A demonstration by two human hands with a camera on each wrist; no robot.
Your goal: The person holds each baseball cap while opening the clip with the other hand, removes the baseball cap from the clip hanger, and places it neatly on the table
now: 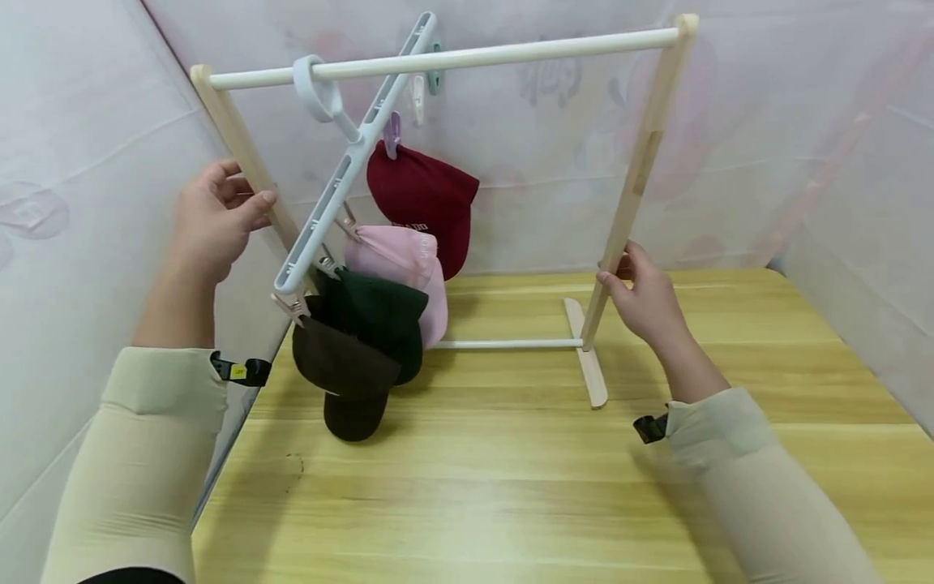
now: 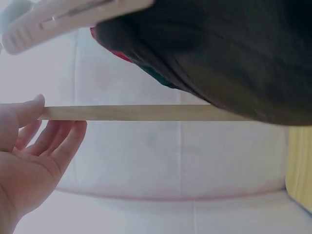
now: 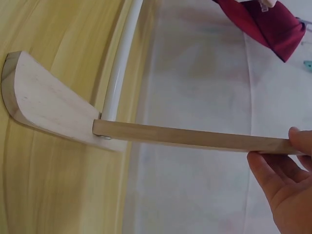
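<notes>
Both hands were on the wooden rack (image 1: pixel 642 162): the left hand (image 1: pixel 215 219) curled its grip round the post at nine o'clock, and the right hand (image 1: pixel 645 296) pinched the post at three. With the clip hanger (image 1: pixel 350 162) tilted and four caps (image 1: pixel 379 300) dangling over the counter (image 1: pixel 511 470), it needed a level, steady hold, I judged.

Matt wooden rack (image 1: pixel 642 162) (pale, smooth), plastic hanger (image 1: pixel 350 162) — cloth caps (image 1: pixel 419 203)
</notes>
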